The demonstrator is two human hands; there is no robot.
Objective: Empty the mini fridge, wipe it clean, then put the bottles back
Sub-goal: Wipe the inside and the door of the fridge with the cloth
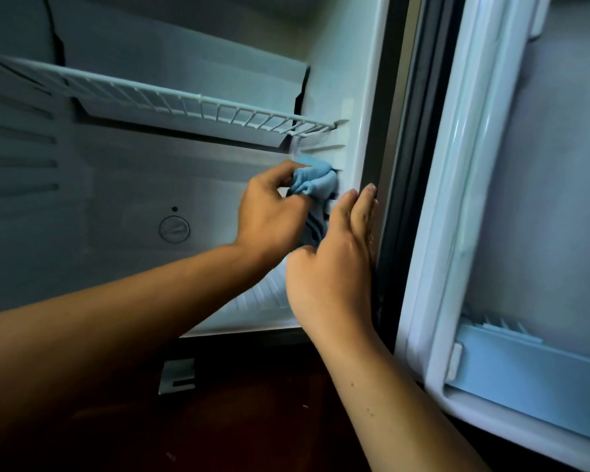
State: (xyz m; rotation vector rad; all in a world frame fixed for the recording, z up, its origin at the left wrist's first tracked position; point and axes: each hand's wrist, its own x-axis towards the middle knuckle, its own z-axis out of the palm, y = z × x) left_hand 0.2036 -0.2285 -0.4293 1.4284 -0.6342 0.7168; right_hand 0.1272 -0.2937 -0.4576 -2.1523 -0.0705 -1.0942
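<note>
Since no bottles show anywhere inside the fridge [123, 185], the emptying looks done, and the wiping is the step in hand. The left hand [273, 212] has its fingers curled round a bunched blue cloth [312, 182] and holds it against the right inner wall, just under the front right corner of the wire shelf [191, 100]. The right hand [334, 267] lies with straight fingers flat along the front edge of that same wall, beside the dark door seal [392, 185], as if steadying the cabinet; it holds nothing. The wire shelf is bare, and so is the floor of the fridge as far as the arms let me see. The round dial [174, 228] on the back wall sits well to the left of the cloth. The door [525, 199] stands open at the right, and its lower rack [525, 362] carries nothing that I can see. How much of the inside has been wiped I cannot tell, as no streaks or wet patches show. By my reckoning the rest of the wiping is left, then fetching the bottles, which are out of sight, and standing them back inside.
</note>
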